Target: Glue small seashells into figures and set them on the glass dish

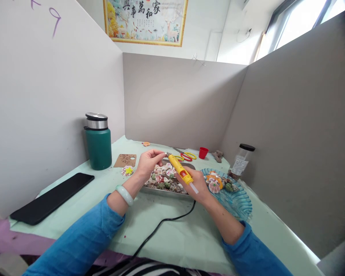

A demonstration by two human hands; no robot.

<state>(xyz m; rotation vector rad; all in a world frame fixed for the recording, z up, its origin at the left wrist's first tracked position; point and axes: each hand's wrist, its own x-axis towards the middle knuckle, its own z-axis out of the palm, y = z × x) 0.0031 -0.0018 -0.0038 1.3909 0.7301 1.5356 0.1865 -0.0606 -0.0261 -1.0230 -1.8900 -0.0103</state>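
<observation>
Near the middle of the frame the right hand (197, 186) was wrapped around a yellow glue gun (180, 170), with its nozzle pointing up and to the left. The left hand (149, 163) sat just left of the nozzle, thumb and fingers pinched together at the tip. Whatever was between them was too small to make out. A pale bangle (124, 194) circled the left wrist. Both hands hovered over a metal tray (161, 190) full of shells in the centre of the bench (166, 237). A black cord (161, 226) ran from the gun toward the lower edge of the frame.

Right of the tray lay a blue glass plate (241, 203) with a few shells on it, and a dark-lidded jar (241, 163) stood behind it. Scissors (185, 156) and a red cup (202, 153) lay behind the tray. At centre left stood a green flask (98, 143), with a brown card (125, 160) beside it. A black phone (53, 197) lay at lower left.
</observation>
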